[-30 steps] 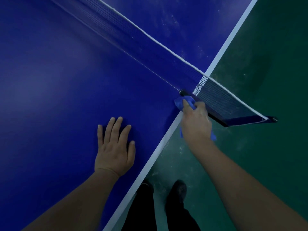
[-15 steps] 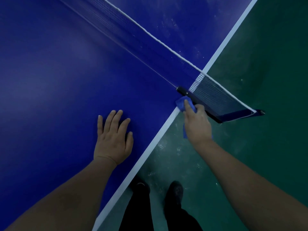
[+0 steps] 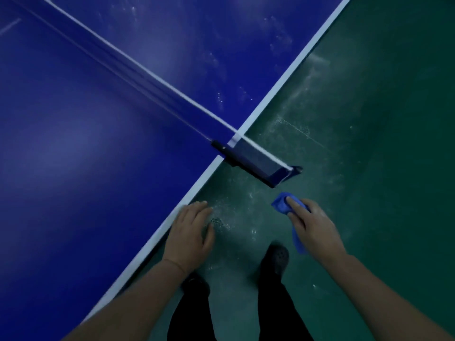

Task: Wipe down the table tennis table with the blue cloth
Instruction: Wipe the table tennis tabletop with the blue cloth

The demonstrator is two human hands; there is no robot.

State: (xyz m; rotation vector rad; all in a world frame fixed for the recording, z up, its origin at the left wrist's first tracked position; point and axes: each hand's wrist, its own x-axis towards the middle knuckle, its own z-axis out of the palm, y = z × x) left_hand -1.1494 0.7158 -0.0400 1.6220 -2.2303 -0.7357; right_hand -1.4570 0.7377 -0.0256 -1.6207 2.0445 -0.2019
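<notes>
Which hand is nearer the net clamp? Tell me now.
Right. The right hand, holding the blue cloth, is just below the net clamp; the left hand sits farther away at the table edge.

- A scuffed green floor (image 3: 369, 168) is stretching out, showing pale dusty streaks.
- Two dark perforated shoes (image 3: 277, 260) are standing on that floor.
- Black trouser legs (image 3: 189, 313) are rising above the floor.
</notes>
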